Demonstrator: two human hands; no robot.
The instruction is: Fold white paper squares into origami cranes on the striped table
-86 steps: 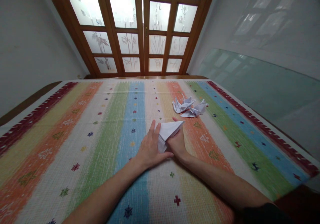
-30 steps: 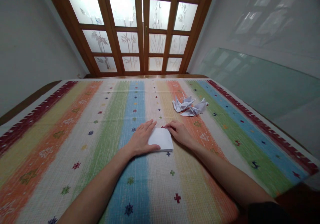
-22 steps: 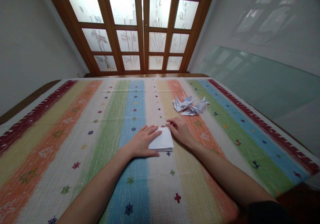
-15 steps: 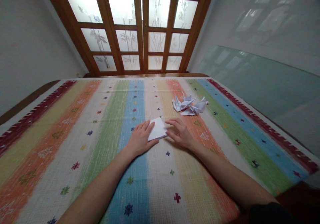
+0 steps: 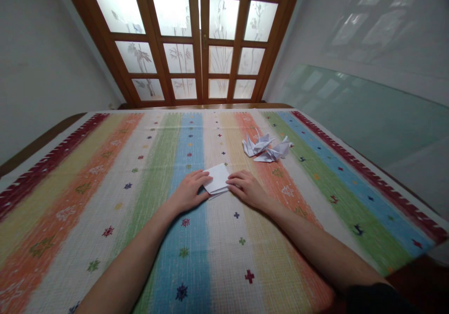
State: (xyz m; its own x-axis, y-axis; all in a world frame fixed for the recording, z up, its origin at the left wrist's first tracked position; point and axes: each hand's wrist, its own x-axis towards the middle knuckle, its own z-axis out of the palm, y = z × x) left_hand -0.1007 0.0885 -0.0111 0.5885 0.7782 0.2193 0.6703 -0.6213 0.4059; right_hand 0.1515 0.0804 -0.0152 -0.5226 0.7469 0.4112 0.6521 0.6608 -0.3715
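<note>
A folded square of white paper (image 5: 217,178) lies low over the striped tablecloth (image 5: 189,267), its layers slightly parted along the near edge. My left hand (image 5: 191,190) grips its left side, with fingers on top and the thumb at the near left corner. At the right edge, the fingertips of my right hand (image 5: 247,189) close on the paper. Beyond my right hand sit folded white paper cranes (image 5: 268,146), close together with wings and points overlapping.
Wooden doors with frosted panes (image 5: 178,57) stand past the table's far edge. A pale green glass panel (image 5: 351,103) leans along the right wall. A dark sleeve (image 5: 380,299) covers my right forearm near the bottom edge.
My left hand has slid left off the paper's top to its left edge. My right fingers have closed on the right edge, and the paper's near layers now show a gap.
</note>
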